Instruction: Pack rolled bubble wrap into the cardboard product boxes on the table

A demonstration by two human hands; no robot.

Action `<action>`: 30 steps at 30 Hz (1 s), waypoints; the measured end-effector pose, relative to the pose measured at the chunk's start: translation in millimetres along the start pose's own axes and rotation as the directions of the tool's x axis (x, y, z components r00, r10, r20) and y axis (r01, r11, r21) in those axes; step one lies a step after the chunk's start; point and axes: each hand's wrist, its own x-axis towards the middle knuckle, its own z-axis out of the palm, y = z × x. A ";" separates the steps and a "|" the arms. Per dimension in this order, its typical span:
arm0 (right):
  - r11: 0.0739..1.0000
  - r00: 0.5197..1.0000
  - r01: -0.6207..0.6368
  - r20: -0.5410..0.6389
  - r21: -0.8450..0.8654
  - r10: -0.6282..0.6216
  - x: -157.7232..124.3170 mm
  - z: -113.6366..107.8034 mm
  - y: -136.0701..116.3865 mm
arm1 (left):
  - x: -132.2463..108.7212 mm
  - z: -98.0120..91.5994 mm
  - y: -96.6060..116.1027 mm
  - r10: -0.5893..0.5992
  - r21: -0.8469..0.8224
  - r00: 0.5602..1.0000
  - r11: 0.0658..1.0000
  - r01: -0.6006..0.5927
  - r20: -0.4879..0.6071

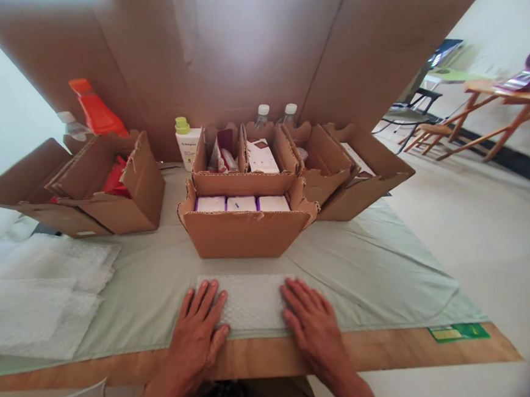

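Observation:
My left hand (197, 333) lies flat with fingers spread on the left end of a sheet of bubble wrap (251, 302) at the table's near edge. My right hand (312, 326) lies flat on the sheet's right end, fingers also stretched out. Neither hand holds anything. Just beyond the sheet stands an open cardboard box (244, 230) with three white packets (241, 203) in a row inside it.
More open boxes stand behind and to the sides: one on the left (103, 187) with red items and an orange bottle (95, 111), one on the right (354, 170). A white lotion bottle (186, 142) and water bottles stand at the back. Bubble wrap sheets (38, 296) are piled left. A cardboard wall (236, 60) stands behind.

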 end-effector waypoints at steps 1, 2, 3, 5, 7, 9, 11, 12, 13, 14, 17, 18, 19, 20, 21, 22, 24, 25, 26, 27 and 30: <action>0.998 0.998 -0.050 -0.047 -0.025 0.049 -5.3 -5.4 13.5 | -2.2 -1.5 -2.6 -0.005 -0.016 1.000 1.000 0.004 -0.025; 0.995 0.992 -0.091 -0.088 -0.040 0.087 -9.5 -11.3 23.7 | -3.4 -3.9 -3.6 -0.014 -0.038 0.999 0.999 0.012 -0.051; 0.992 0.986 -0.115 -0.124 -0.045 0.109 -12.1 -16.9 29.5 | -3.5 -7.0 -3.2 -0.031 -0.063 0.997 0.998 0.026 -0.070; 0.996 0.987 -0.083 -0.140 -0.019 0.080 -12.5 -24.8 28.3 | -1.7 -14.8 0.5 -0.070 -0.105 0.994 0.993 0.061 -0.079; 0.999 0.997 0.035 -0.064 0.038 -0.032 -7.9 -26.5 16.2 | 0.7 -22.4 4.9 -0.074 -0.130 0.997 0.989 0.070 -0.027; 0.987 0.990 0.135 0.030 0.090 -0.138 -0.9 -22.8 4.1 | 1.4 -27.5 7.0 -0.056 -0.135 0.997 0.989 0.062 0.047; 0.976 0.979 0.187 0.058 0.110 -0.194 6.5 -17.8 -1.2 | 0.3 -28.8 6.6 -0.042 -0.132 0.995 0.990 0.054 0.096; 0.973 0.978 0.201 0.042 0.116 -0.207 9.9 -16.2 -1.2 | -0.4 -28.1 5.9 -0.043 -0.131 0.994 0.990 0.056 0.101; 0.967 0.975 0.216 0.017 0.132 -0.220 13.3 -15.8 -0.1 | -0.9 -26.8 5.0 -0.049 -0.132 0.994 0.989 0.062 0.096; 0.961 0.973 0.227 -0.007 0.161 -0.229 16.6 -16.9 1.3 | -1.0 -25.2 4.2 -0.059 -0.138 0.995 0.988 0.069 0.081; 0.930 0.986 0.168 -0.038 0.327 -0.164 26.5 -30.2 3.6 | 2.1 -23.6 0.9 -0.099 -0.191 0.995 0.977 0.092 -0.025; 0.910 0.994 0.105 -0.025 0.401 -0.104 29.7 -37.2 3.3 | 4.2 -25.7 -0.7 -0.114 -0.227 0.991 0.969 0.096 -0.070; 0.878 1.000 0.018 0.012 0.478 -0.026 32.9 -44.9 3.0 | 6.9 -29.5 -2.4 -0.137 -0.277 0.985 0.955 0.104 -0.101; 0.827 0.996 -0.090 0.073 0.555 0.059 35.7 -52.7 2.8 | 10.1 -34.9 -4.2 -0.175 -0.338 0.979 0.932 0.130 -0.107; 0.754 0.979 -0.204 0.151 0.625 0.140 38.2 -60.1 3.1 | 13.6 -41.6 -5.8 -0.231 -0.406 0.970 0.896 0.179 -0.081; 0.661 0.950 -0.312 0.238 0.682 0.203 40.1 -66.4 4.0 | 17.5 -48.8 -7.2 -0.295 -0.472 0.955 0.845 0.249 -0.024; 0.468 0.889 -0.458 0.384 0.756 0.249 42.1 -74.0 7.2 | 25.8 -61.7 -9.0 -0.415 -0.562 0.901 0.719 0.408 0.124; 0.394 0.872 -0.490 0.426 0.778 0.241 42.1 -74.4 9.0 | 29.9 -65.8 -9.4 -0.462 -0.578 0.867 0.663 0.476 0.185; 0.352 0.864 -0.503 0.451 0.789 0.225 41.5 -72.4 10.8 | 33.7 -67.7 -9.6 -0.496 -0.576 0.839 0.627 0.525 0.224; 0.339 0.861 -0.508 0.463 0.792 0.209 40.4 -68.1 12.3 | 37.1 -67.2 -9.7 -0.520 -0.559 0.818 0.614 0.557 0.244; 0.452 0.872 -0.489 0.433 0.746 0.229 35.7 -45.6 16.2 | 42.7 -55.1 -9.8 -0.556 -0.439 0.789 0.660 0.610 0.261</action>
